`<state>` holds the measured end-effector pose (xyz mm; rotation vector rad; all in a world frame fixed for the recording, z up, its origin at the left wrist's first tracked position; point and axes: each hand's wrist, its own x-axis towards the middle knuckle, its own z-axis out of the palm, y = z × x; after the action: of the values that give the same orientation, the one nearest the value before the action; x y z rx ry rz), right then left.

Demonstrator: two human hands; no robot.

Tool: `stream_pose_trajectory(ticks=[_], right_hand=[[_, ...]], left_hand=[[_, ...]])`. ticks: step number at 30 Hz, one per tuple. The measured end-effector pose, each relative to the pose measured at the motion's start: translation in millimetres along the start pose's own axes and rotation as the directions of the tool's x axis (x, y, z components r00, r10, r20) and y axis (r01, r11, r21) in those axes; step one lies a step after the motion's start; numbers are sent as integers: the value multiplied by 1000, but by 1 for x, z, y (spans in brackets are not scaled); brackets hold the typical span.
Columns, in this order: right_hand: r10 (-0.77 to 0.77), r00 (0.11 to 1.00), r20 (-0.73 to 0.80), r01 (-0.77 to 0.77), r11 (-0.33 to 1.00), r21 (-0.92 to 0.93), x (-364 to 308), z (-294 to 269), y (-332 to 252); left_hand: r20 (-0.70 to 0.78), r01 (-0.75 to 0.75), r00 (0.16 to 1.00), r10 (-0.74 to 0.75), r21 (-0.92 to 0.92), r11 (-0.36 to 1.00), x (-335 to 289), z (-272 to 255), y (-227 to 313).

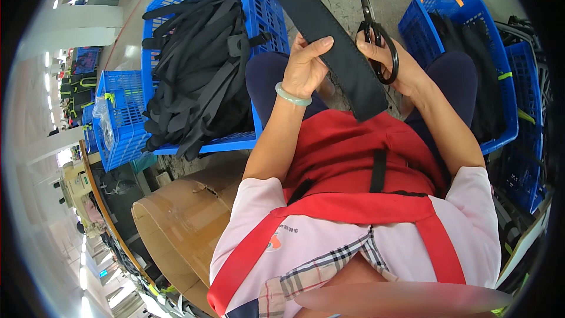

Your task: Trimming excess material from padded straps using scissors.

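A long black padded fabric strap [329, 35] runs from the top of the view down toward my lap, its lower end hanging over my red apron. My left hand [307, 66], with a pale green bangle at the wrist, grips the strap's left edge with the thumb on top. In my right hand [391, 62] is a pair of black-handled scissors [369, 20], blades pointing up and away from me. The right thumb and fingers close around the handles, close to the strap's right edge.
A blue crate [268, 17] heaped with black straps [200, 76] stands at my left. Another blue crate [479, 6] with dark pieces stands at my right. A smaller blue crate [123, 121] and a cardboard box [182, 218] lie further left and nearer.
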<state>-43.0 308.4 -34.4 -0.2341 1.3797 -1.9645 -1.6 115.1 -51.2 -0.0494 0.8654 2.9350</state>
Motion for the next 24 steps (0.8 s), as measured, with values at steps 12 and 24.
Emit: stream_pose_trajectory(ticks=[12,24], right_hand=[[-105,995,3,99,928,-359,-3,5,0],[-262,962,-78,148,737,-659,-9,-22,9]], left_hand=[[-14,-74,997,75,74,995,-2,-5,4],[-30,-31,999,41,278,960,-7,-19,1]])
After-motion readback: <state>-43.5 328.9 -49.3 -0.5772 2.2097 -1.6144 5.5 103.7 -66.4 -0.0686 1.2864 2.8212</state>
